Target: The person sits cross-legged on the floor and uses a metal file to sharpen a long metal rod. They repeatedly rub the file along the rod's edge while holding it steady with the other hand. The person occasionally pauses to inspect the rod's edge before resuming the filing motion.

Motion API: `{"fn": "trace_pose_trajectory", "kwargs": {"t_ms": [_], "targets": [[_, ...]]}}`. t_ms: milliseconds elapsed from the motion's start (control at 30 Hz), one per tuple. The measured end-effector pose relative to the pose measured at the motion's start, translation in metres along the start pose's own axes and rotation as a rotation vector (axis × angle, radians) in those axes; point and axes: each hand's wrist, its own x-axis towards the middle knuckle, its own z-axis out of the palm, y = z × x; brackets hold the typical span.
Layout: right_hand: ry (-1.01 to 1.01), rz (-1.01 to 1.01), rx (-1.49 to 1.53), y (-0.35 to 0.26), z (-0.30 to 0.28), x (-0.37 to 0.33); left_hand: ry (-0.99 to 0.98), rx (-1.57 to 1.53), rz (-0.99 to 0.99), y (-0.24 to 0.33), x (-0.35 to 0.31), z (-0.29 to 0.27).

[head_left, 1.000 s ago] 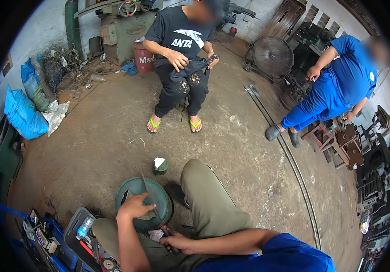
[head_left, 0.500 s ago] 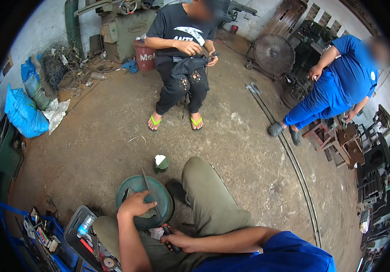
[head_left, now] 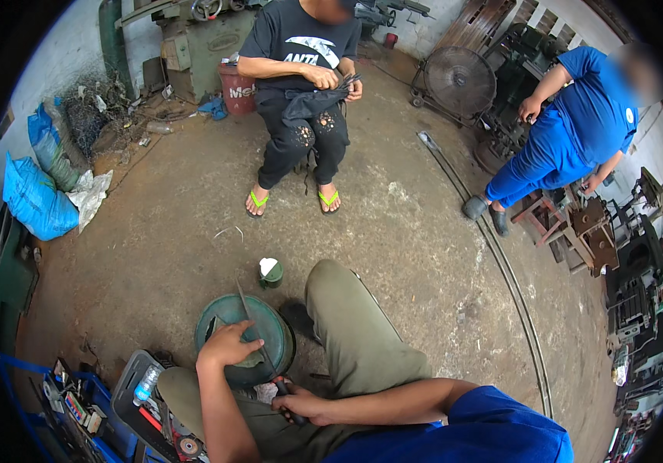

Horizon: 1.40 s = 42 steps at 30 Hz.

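Since a second ago, both hands stay put: my left hand [head_left: 227,347] presses spread fingers on the long thin blade [head_left: 253,328] across the round green drum [head_left: 269,332]; my right hand [head_left: 296,403] grips its handle, mostly hidden.

Stained concrete floor [head_left: 393,231] carries a green drum [head_left: 273,339], small tin [head_left: 270,272], perhaps rails [head_left: 501,262].

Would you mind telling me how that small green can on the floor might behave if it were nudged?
The small green can stands upright, so it may tip. It looks round, so it could then roll across the concrete floor. Its weight cannot be judged.
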Motion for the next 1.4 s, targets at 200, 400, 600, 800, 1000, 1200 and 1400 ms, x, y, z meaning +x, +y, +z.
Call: {"fn": "trace_pose_trajectory", "kwargs": {"t_ms": [200, 400, 600, 800, 1000, 1200, 1400], "targets": [[0.006, 0.004, 0.007, -0.002, 0.001, -0.002, 0.000, 0.003, 0.003, -0.001, 0.001, 0.001], [-0.004, -0.001, 0.018, -0.003, 0.002, -0.004, 0.009, 0.016, 0.014, -0.001, 0.001, 0.000], [0.020, 0.005, 0.025, -0.002, 0.003, -0.003, 0.023, 0.011, 0.037, -0.002, 0.000, 0.002], [0.014, -0.002, -0.005, 0.000, 0.001, -0.001, 0.036, 0.007, 0.041, 0.000, -0.001, 0.000], [0.041, -0.050, 0.001, 0.002, 0.001, 0.001, 0.011, 0.001, 0.050, -0.006, 0.003, 0.000], [0.146, -0.137, -0.084, -0.004, 0.000, -0.007, 0.023, 0.078, -0.291, -0.054, 0.013, 0.008], [0.215, -0.313, -0.117, -0.061, -0.023, -0.019, 0.084, 0.060, -0.298, -0.063, 0.024, 0.048]]}}
